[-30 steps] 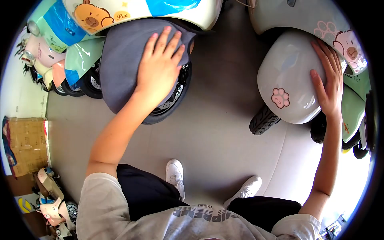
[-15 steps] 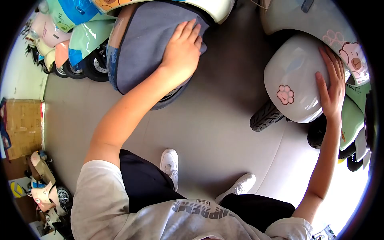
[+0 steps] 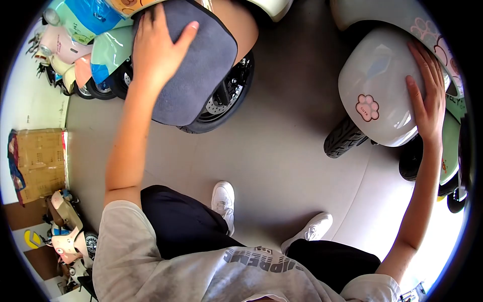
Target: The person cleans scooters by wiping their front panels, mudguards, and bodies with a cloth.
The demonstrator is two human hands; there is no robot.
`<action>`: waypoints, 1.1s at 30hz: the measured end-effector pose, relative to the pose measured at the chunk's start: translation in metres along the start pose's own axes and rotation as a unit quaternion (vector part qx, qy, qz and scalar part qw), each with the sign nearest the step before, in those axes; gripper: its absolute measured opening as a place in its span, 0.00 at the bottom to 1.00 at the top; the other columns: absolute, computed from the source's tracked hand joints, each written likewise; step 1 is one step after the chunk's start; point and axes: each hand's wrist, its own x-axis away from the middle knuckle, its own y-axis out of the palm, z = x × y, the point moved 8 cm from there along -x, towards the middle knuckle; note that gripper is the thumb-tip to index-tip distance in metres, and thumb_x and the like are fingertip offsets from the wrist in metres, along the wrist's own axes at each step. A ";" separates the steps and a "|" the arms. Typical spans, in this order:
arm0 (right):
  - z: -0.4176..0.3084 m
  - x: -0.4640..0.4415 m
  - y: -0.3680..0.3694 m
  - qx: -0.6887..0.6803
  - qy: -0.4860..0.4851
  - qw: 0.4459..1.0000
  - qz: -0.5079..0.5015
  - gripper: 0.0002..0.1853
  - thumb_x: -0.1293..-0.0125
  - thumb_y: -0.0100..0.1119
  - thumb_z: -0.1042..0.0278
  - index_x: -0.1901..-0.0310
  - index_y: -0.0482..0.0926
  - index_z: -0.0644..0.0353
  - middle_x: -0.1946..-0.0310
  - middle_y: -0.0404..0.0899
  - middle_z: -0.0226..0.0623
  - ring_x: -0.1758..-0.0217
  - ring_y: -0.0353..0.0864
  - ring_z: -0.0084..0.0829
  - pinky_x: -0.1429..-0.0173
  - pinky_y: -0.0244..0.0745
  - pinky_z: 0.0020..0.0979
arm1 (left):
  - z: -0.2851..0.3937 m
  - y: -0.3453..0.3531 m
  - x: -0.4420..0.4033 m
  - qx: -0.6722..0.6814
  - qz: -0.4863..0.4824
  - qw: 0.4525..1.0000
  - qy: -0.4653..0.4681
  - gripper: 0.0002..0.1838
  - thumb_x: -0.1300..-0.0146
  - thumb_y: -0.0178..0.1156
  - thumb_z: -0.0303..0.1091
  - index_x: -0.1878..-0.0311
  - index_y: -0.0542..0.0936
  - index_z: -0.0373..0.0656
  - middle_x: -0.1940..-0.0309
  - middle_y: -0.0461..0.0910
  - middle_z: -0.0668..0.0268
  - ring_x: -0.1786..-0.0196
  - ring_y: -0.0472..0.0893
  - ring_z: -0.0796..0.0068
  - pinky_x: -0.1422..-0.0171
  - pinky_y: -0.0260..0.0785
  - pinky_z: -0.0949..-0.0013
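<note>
My left hand [image 3: 160,48] lies flat on a dark grey cloth [image 3: 201,65], fingers stretched and thumb spread out. The cloth drapes over the brownish-orange front fender [image 3: 236,20] of a scooter, above its black front wheel [image 3: 224,108] with a brake disc. Over on the right, my right hand [image 3: 430,100] rests open along the side of a glossy light grey fender [image 3: 377,75]. A pink paw-print sticker [image 3: 367,107] reading "CUTE" is on that fender. Below it juts a black treaded tyre [image 3: 344,138].
More pastel scooters [image 3: 108,53] stand in a row at upper left, some with blue film. A green scooter body [image 3: 451,146] is beside the grey one. Left are a cardboard box [image 3: 41,158] and a small pink scooter [image 3: 70,241]. The floor [image 3: 282,151] is grey.
My left hand has slid left across the fender, taking the cloth with it and uncovering the fender's right side. My right hand stays on the grey fender. The view has shifted slightly.
</note>
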 end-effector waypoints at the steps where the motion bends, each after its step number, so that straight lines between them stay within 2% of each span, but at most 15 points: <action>1: 0.001 0.001 0.001 0.007 -0.002 1.000 -0.002 0.28 0.26 0.54 0.49 0.28 0.78 0.50 0.28 0.75 0.42 0.23 0.70 0.47 0.17 0.60 0.49 | -0.021 0.008 0.000 0.064 -0.084 0.989 -0.102 0.48 0.29 0.61 0.63 0.23 0.63 0.28 0.28 0.67 0.32 0.23 0.67 0.36 0.20 0.60 0.53; 3: 0.004 0.002 0.003 0.012 -0.005 1.000 -0.002 0.28 0.25 0.54 0.48 0.28 0.77 0.50 0.28 0.75 0.42 0.22 0.70 0.47 0.17 0.60 0.49 | -0.046 0.013 -0.010 0.110 -0.056 0.989 -0.079 0.49 0.28 0.59 0.64 0.22 0.63 0.29 0.26 0.66 0.34 0.22 0.66 0.40 0.19 0.58 0.57; 5: 0.006 0.004 0.004 0.016 -0.009 1.000 -0.003 0.28 0.25 0.54 0.48 0.28 0.77 0.50 0.28 0.75 0.42 0.22 0.70 0.46 0.17 0.60 0.49 | -0.088 0.031 -0.009 0.144 -0.076 0.980 -0.116 0.48 0.27 0.54 0.67 0.22 0.64 0.31 0.24 0.66 0.40 0.19 0.64 0.47 0.16 0.52 0.60; 7: 0.008 0.004 0.005 0.004 -0.008 1.000 0.000 0.28 0.25 0.54 0.48 0.28 0.77 0.49 0.27 0.75 0.42 0.22 0.70 0.46 0.17 0.60 0.49 | -0.110 0.042 -0.011 0.240 -0.090 0.954 -0.156 0.46 0.25 0.52 0.66 0.21 0.65 0.34 0.24 0.69 0.46 0.20 0.66 0.55 0.17 0.52 0.63; 8: 0.007 0.004 0.005 0.003 -0.010 1.000 0.000 0.28 0.25 0.54 0.48 0.28 0.77 0.49 0.27 0.75 0.42 0.22 0.70 0.46 0.17 0.60 0.49 | -0.117 0.042 -0.012 0.239 -0.090 0.954 -0.158 0.46 0.25 0.52 0.66 0.21 0.65 0.34 0.24 0.69 0.46 0.20 0.66 0.55 0.17 0.52 0.63; 10: 0.006 0.003 0.005 0.008 -0.008 1.000 -0.005 0.28 0.24 0.53 0.49 0.28 0.77 0.49 0.27 0.74 0.41 0.22 0.69 0.45 0.16 0.58 0.49 | -0.134 0.057 -0.005 0.358 -0.154 0.889 -0.241 0.41 0.23 0.50 0.64 0.21 0.67 0.39 0.25 0.71 0.55 0.23 0.69 0.63 0.18 0.55 0.67; 11: 0.005 0.002 0.005 0.008 -0.010 1.000 -0.005 0.28 0.24 0.53 0.49 0.28 0.77 0.49 0.27 0.74 0.41 0.22 0.69 0.45 0.16 0.58 0.49 | -0.135 0.056 -0.002 0.358 -0.153 0.888 -0.243 0.41 0.23 0.50 0.64 0.21 0.67 0.39 0.25 0.71 0.55 0.23 0.69 0.63 0.18 0.55 0.67; 13: 0.006 0.003 0.005 0.010 -0.007 1.000 -0.005 0.27 0.23 0.52 0.49 0.27 0.76 0.49 0.27 0.74 0.41 0.21 0.69 0.45 0.16 0.57 0.49 | -0.140 0.068 0.016 0.470 -0.172 0.793 -0.346 0.38 0.22 0.49 0.63 0.22 0.70 0.42 0.26 0.73 0.61 0.26 0.72 0.70 0.22 0.60 0.70; 14: 0.007 0.004 0.006 0.011 -0.008 1.000 -0.005 0.27 0.23 0.52 0.49 0.27 0.76 0.49 0.27 0.74 0.41 0.21 0.69 0.45 0.16 0.57 0.49 | -0.154 0.076 0.024 0.462 -0.175 0.789 -0.366 0.42 0.26 0.49 0.71 0.25 0.74 0.45 0.34 0.81 0.62 0.32 0.79 0.69 0.26 0.66 0.69; 15: 0.008 0.005 0.007 0.018 -0.007 1.000 -0.004 0.27 0.23 0.51 0.49 0.27 0.76 0.48 0.27 0.74 0.40 0.21 0.68 0.45 0.16 0.57 0.49 | -0.159 0.079 0.031 0.462 -0.174 0.789 -0.366 0.42 0.26 0.49 0.71 0.25 0.74 0.45 0.34 0.81 0.62 0.32 0.79 0.69 0.26 0.66 0.69; 17: 0.011 0.006 0.008 0.024 -0.007 1.000 -0.003 0.27 0.23 0.51 0.49 0.27 0.76 0.48 0.27 0.74 0.40 0.21 0.68 0.45 0.16 0.57 0.49 | -0.167 0.090 0.048 0.539 -0.160 0.710 -0.425 0.41 0.26 0.50 0.69 0.25 0.74 0.46 0.33 0.80 0.62 0.34 0.80 0.69 0.30 0.71 0.66; 18: 0.011 0.006 0.008 0.024 -0.011 1.000 -0.005 0.28 0.23 0.51 0.48 0.27 0.76 0.48 0.26 0.74 0.40 0.21 0.68 0.44 0.16 0.57 0.49 | -0.168 0.092 0.054 0.539 -0.160 0.710 -0.425 0.41 0.26 0.50 0.69 0.25 0.74 0.46 0.33 0.80 0.62 0.34 0.80 0.69 0.30 0.71 0.66; 23: 0.011 0.005 0.009 0.026 -0.009 1.000 -0.008 0.28 0.23 0.51 0.48 0.26 0.75 0.47 0.26 0.73 0.40 0.21 0.68 0.44 0.16 0.57 0.49 | -0.180 0.105 0.087 0.568 -0.114 0.637 -0.508 0.37 0.23 0.48 0.66 0.25 0.74 0.46 0.34 0.81 0.62 0.37 0.82 0.69 0.34 0.75 0.65; 28: 0.011 0.004 0.008 0.022 -0.008 1.000 -0.010 0.28 0.23 0.50 0.48 0.26 0.75 0.47 0.26 0.73 0.40 0.20 0.67 0.44 0.15 0.57 0.50 | -0.185 0.113 0.106 0.584 -0.094 0.622 -0.513 0.37 0.23 0.47 0.65 0.25 0.74 0.46 0.34 0.81 0.62 0.37 0.82 0.69 0.34 0.75 0.64; 33: 0.016 0.008 0.011 0.037 -0.006 0.999 -0.020 0.28 0.23 0.50 0.48 0.26 0.75 0.46 0.26 0.73 0.39 0.20 0.68 0.44 0.15 0.57 0.50 | -0.190 0.114 0.107 0.585 -0.083 0.634 -0.498 0.36 0.22 0.47 0.64 0.25 0.74 0.46 0.34 0.81 0.61 0.37 0.82 0.69 0.34 0.75 0.64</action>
